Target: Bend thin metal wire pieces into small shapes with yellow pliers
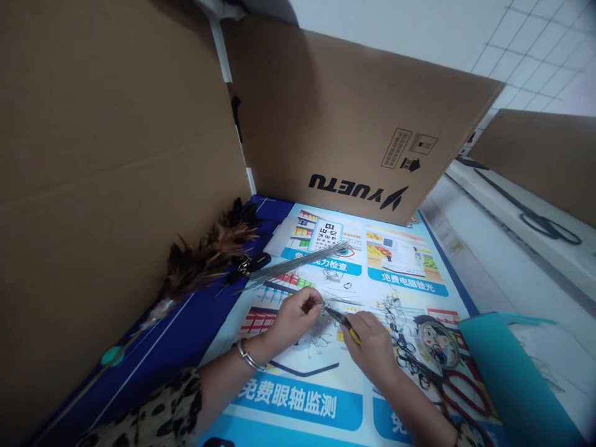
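Right hand clasps the pliers, likely for control, nose right up at the left hand: fingers pinched together, anything between too small to make out, and straight wires lying just beyond on the tabletop, probably for easy reach

Gripping pliers in the right hand, pointed straight at the left hand, near wires and red scissors.

One head cam, set above the near edge of the printed mat, faced forward and down; left hand and right hand close, far edge with cardboard panel beyond
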Tool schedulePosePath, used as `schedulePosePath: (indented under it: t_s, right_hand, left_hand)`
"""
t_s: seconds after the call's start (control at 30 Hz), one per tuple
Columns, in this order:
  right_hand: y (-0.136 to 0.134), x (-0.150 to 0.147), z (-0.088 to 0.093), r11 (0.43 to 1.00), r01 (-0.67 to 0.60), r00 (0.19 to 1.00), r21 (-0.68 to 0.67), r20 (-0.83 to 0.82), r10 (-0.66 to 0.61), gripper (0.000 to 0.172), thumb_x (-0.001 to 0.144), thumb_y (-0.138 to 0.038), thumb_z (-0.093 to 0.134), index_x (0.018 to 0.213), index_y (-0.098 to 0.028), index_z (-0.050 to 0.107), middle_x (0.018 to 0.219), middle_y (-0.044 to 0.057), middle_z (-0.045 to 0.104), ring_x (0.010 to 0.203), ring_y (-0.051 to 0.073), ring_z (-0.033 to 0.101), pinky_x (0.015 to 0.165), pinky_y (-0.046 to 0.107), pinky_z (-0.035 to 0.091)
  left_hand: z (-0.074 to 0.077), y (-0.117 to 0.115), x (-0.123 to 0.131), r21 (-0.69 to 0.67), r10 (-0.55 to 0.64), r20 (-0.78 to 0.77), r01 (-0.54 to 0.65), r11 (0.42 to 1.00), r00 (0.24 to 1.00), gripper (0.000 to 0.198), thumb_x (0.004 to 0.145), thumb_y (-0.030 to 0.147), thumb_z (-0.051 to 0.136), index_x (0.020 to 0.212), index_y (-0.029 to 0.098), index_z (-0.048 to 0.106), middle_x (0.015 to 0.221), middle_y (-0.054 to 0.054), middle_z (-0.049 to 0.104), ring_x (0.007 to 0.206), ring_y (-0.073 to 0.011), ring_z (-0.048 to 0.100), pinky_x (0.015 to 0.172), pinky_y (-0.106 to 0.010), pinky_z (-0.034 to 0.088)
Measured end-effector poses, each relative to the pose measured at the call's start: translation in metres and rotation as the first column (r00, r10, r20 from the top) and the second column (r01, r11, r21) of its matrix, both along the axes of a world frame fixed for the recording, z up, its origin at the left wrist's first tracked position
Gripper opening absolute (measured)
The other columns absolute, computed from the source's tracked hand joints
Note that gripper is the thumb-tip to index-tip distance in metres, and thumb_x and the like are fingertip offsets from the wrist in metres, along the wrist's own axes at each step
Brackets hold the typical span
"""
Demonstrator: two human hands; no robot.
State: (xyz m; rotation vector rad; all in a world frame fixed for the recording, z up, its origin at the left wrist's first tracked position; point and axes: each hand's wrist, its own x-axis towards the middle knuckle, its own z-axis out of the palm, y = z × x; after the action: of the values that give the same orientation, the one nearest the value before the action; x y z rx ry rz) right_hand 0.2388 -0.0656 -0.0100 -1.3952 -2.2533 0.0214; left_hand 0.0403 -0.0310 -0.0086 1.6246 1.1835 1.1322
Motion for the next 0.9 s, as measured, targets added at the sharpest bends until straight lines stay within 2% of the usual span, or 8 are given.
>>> schedulePosePath:
  t_s: [0.23, 0.57, 0.9]
  right_hand:
    - [-0.0003, -0.0002, -0.0005, 1.000, 0.002, 1.000, 0.004, -0.007, -0.002, 0.020, 0.083, -0.025, 0.048, 0.099, -0.016, 0.058, 0.086, 0.008, 0.059, 0.084, 0.020, 0.054, 0.075, 0.032, 0.045]
    - [-0.0004, -0.0023, 0.0035, 1.000, 0.007, 1.000, 0.010, 0.014, -0.007, 0.020, 0.083, -0.025, 0.047, 0.097, -0.017, 0.059, 0.084, 0.008, 0.059, 0.082, 0.019, 0.055, 0.074, 0.031, 0.045]
    - [-0.0012, -0.0023, 0.0022, 1.000, 0.005, 1.000, 0.024, -0.021, -0.004, 0.020, 0.083, -0.025, 0.047, 0.097, -0.018, 0.059, 0.085, 0.008, 0.060, 0.083, 0.019, 0.055, 0.074, 0.031, 0.045]
  left_hand:
    - [-0.0015, 0.0000, 0.0000, 0.013, 0.012, -0.039, -0.012, 1.000, 0.999, 0.007, 0.074, 0.014, 0.051, 0.079, 0.016, 0.054, 0.070, 0.000, 0.056, 0.065, -0.0116, 0.052, 0.061, -0.021, 0.042]
    - [0.0027, -0.0007, 0.0010, 0.036, 0.010, -0.041, -0.008, 0.999, 0.999, 0.007, 0.073, 0.014, 0.051, 0.077, 0.016, 0.056, 0.070, 0.000, 0.056, 0.064, -0.0116, 0.052, 0.060, -0.021, 0.042]
    - [0.0009, -0.0011, 0.0013, 0.029, 0.019, -0.023, -0.019, 0.999, 1.000, 0.009, 0.074, 0.014, 0.051, 0.081, 0.016, 0.057, 0.072, -0.001, 0.058, 0.065, -0.0121, 0.053, 0.061, -0.022, 0.042]
